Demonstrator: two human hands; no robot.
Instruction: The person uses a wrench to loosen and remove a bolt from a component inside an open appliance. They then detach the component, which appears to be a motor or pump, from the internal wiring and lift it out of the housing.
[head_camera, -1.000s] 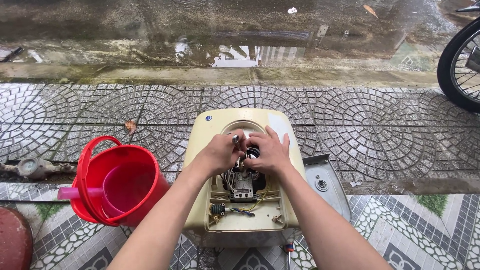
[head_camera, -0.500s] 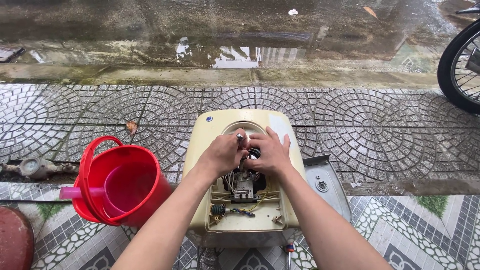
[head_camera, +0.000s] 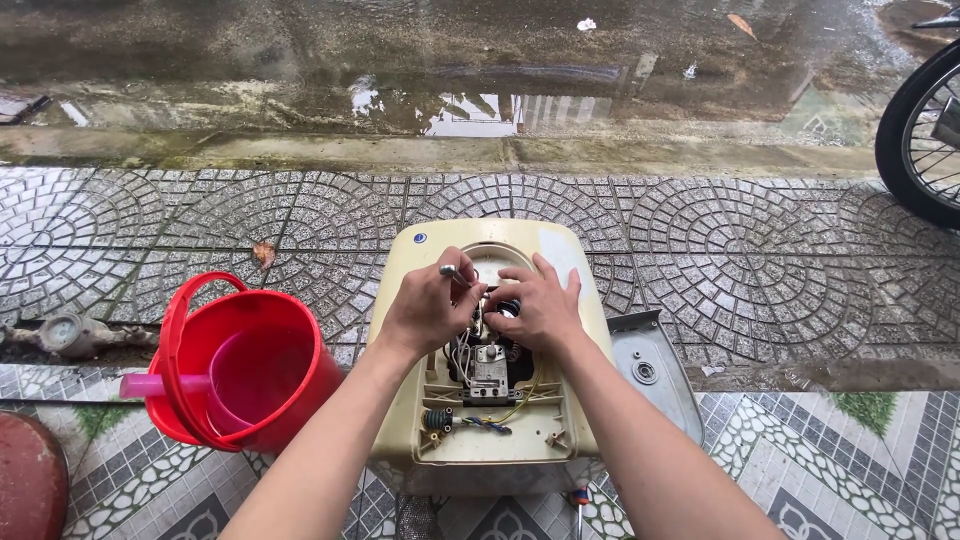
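A cream-coloured water heater tank (head_camera: 410, 420) lies on the paved ground with its cover off, showing wires and a small grey control block (head_camera: 488, 368) inside. My left hand (head_camera: 425, 310) is closed around a small metal tool whose round tip sticks out above my fingers. My right hand (head_camera: 540, 305) rests beside it on the parts in the round opening, fingers curled over them. What sits under my fingers is hidden.
A red bucket (head_camera: 190, 340) with a pink scoop (head_camera: 165, 384) inside stands left of the tank. A grey metal cover plate (head_camera: 655, 375) lies to its right. A wheel (head_camera: 915, 140) is at far right. A water meter (head_camera: 65, 332) sits at left. Wet pavement lies beyond.
Both hands have stayed over the opening. My left hand has lifted slightly, so the metal tool's tip now shows above my fingers.
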